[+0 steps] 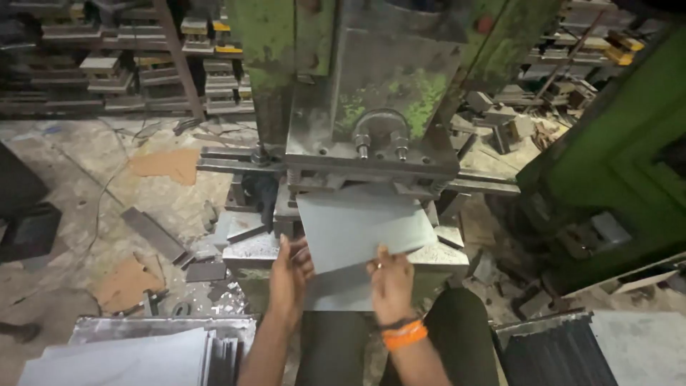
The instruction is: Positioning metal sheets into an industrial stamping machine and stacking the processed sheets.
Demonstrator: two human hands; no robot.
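Left hand (289, 275) and right hand (391, 282) clamped on grey sheet's (361, 229) near edge, under press (371, 107)

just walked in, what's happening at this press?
A person seated at a worn green press holds a flat grey metal sheet with both hands. The left hand grips its near left corner and the right hand, with an orange band at the wrist, grips its near edge. The sheet's far edge sits under the press head, tilted slightly. A stack of similar sheets lies at lower left, and dark ribbed pieces at lower right.
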